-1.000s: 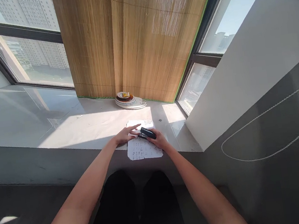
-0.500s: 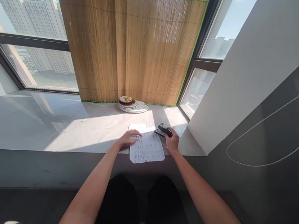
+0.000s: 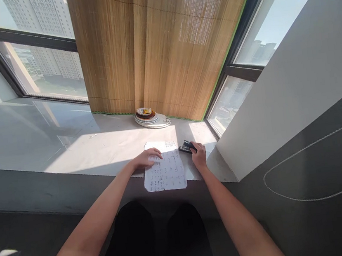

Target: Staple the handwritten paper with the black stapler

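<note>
A white sheet of paper (image 3: 168, 172) covered in rows of dark handwriting lies on the window ledge, its near end reaching past the front edge. My left hand (image 3: 146, 159) rests on the paper's left side, fingers stretched out flat. To the right of the sheet, my right hand (image 3: 199, 154) grips a black stapler (image 3: 186, 147) from its right end. The stapler's front points left, towards the paper's upper right edge. Whether it touches the ledge, I cannot tell.
Stacked plates (image 3: 147, 118) with a small yellow item on top stand at the back of the ledge (image 3: 104, 146). Behind them hangs a bamboo blind (image 3: 156, 55). A white wall (image 3: 266, 91) closes off the right, and a cord loop (image 3: 289, 157) hangs there.
My right hand and the stapler have shifted slightly right, away from the paper, and the stapler lies flatter. The sheet sits a little nearer and further left. The camera view has tilted slightly.
</note>
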`<state>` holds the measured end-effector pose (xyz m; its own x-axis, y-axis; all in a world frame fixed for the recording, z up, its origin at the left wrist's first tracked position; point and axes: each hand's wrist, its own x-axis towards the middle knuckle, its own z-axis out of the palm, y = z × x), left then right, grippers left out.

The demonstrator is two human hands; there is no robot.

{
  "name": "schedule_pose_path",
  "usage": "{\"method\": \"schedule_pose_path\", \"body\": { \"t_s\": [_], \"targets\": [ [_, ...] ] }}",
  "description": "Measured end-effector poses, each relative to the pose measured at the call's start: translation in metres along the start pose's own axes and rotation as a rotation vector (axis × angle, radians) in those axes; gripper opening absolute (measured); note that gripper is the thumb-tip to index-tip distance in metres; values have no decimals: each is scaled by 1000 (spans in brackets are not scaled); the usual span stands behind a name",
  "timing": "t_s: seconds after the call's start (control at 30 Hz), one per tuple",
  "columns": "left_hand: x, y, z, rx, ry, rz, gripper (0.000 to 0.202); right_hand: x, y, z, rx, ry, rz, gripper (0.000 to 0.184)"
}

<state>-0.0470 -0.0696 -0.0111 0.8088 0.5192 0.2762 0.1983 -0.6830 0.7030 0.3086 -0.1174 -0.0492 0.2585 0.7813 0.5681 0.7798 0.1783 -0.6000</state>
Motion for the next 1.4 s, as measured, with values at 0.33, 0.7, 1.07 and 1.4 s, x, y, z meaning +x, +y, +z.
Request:
{"method": "schedule_pose_path", "body": {
  "t_s": [0.33, 0.7, 1.07, 1.4],
  "targets": [
    [85, 20, 45, 484, -63, -270, 56, -3, -13, 1, -108, -103, -170, 49],
    [75, 16, 78, 449, -14, -138, 52, -6, -20, -5, -241, -145, -224, 63],
    [74, 20, 79, 384, 32, -128, 54, -5, -21, -5, -320, -227, -341, 61],
    [73, 21, 78, 376, 27, -126, 52, -4, -18, -4, -278, -206, -319, 66]
  ]
}}
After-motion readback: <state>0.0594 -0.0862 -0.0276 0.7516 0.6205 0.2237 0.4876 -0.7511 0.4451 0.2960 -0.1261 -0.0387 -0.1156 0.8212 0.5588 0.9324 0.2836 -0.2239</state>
